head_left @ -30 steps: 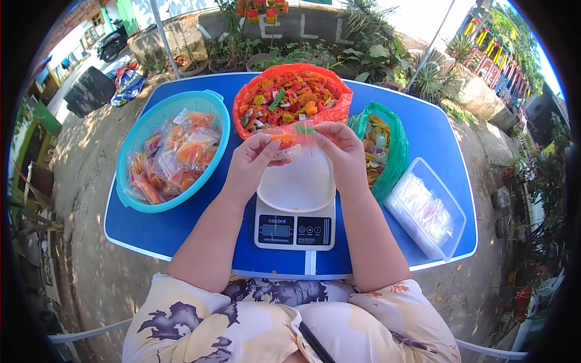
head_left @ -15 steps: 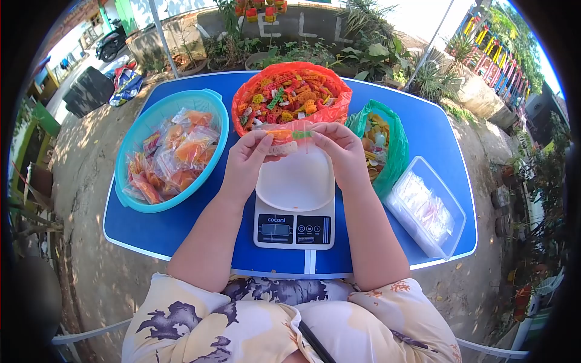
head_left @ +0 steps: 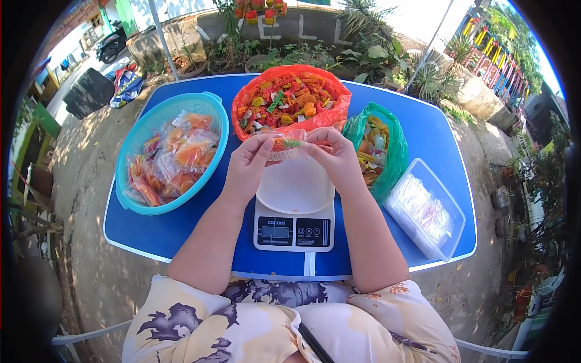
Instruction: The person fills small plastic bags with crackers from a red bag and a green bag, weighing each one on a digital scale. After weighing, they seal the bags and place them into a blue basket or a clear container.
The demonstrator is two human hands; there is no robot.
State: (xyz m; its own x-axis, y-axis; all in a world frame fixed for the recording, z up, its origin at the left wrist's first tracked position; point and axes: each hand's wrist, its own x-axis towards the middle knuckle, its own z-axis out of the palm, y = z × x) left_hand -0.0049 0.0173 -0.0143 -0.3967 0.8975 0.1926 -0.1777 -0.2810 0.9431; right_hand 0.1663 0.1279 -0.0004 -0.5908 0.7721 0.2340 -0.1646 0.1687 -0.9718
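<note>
A small clear plastic bag (head_left: 287, 144) with orange, green and pale pieces inside is held up between my two hands. My left hand (head_left: 251, 158) pinches its left side, and my right hand (head_left: 334, 154) pinches the right side near the top. Below the hands stands a white kitchen scale (head_left: 294, 233) carrying a white plate (head_left: 295, 187). Just behind the hands sits a red plastic bag (head_left: 339, 106) full of red, orange, yellow and green ridged pieces. The exact kind of pieces in the small bag is too small to tell.
On the left of the blue table (head_left: 417, 121) stands a turquoise basket (head_left: 221, 142) of filled clear bags. To the right are a green plastic bag (head_left: 396, 154) of yellowish pieces and a clear box (head_left: 457, 233) of plastic bags. Plants (head_left: 375, 54) grow behind the table.
My hands have drawn slightly closer together on the small bag. My right hand has shifted a little down and its fingers have moved along the bag's top.
</note>
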